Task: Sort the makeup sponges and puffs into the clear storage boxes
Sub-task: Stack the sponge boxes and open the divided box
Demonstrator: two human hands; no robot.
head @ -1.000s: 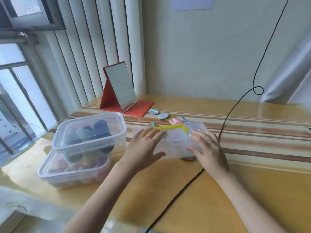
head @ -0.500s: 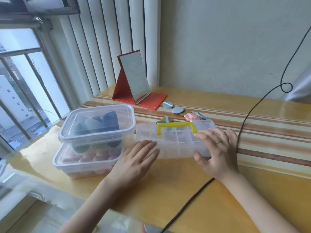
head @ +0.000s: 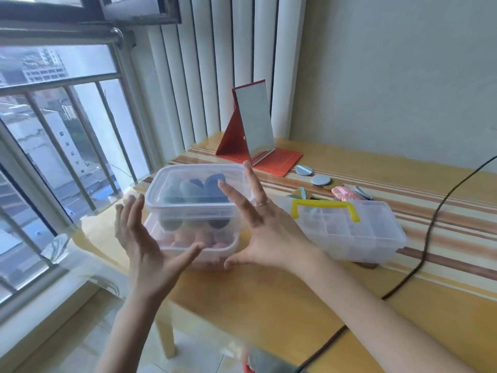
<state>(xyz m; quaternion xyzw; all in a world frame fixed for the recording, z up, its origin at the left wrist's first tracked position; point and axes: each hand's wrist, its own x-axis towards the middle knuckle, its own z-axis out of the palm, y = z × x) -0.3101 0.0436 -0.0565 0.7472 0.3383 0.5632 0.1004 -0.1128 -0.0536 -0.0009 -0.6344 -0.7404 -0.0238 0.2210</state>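
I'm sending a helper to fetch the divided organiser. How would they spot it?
On the striped table, look right of the two stacked tubs. The compartment box stands alone, the only one with a yellow handle.

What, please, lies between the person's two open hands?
In the head view, two stacked clear lidded boxes of sponges sit between the left hand and right hand.

- The left hand [head: 139, 238] is raised with palm turned inward, fingers straight and spread, thumb pointing toward the other hand, holding nothing.
- The right hand [head: 265, 232] mirrors it, fingers splayed upward, thumb stretched out low, a ring on one finger.
- Both forearms are bare.
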